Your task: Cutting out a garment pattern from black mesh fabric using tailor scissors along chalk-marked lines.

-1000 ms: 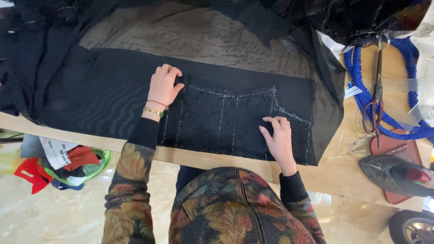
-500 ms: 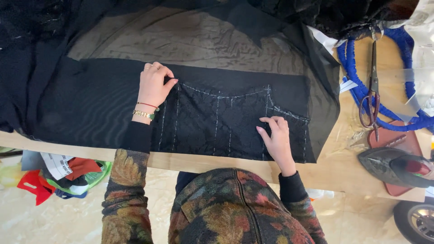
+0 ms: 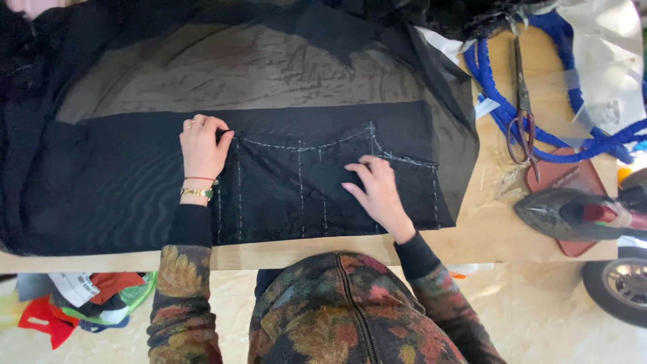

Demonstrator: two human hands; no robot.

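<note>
A black fabric panel [image 3: 296, 189] marked with white chalk or basting lines lies on sheer black cloth [image 3: 256, 67] spread over a wooden table [image 3: 485, 236]. My left hand [image 3: 201, 148] rests at the panel's upper left corner, fingers curled and pinching its edge. My right hand [image 3: 377, 192] presses flat on the panel toward its right side, fingers spread. A gold bracelet and a red thread sit on my left wrist.
Scissors [image 3: 522, 114] lie on the table at the right beside a blue cord [image 3: 499, 101]. An iron [image 3: 579, 216] rests on a reddish mat [image 3: 563, 178] at the right edge. Colourful scraps [image 3: 74, 307] sit on the floor at the lower left. A wheel [image 3: 620, 283] shows at the lower right.
My right hand slid left across the panel from its right edge toward the middle. My left hand stays at the upper left corner. The view shifted slightly.
</note>
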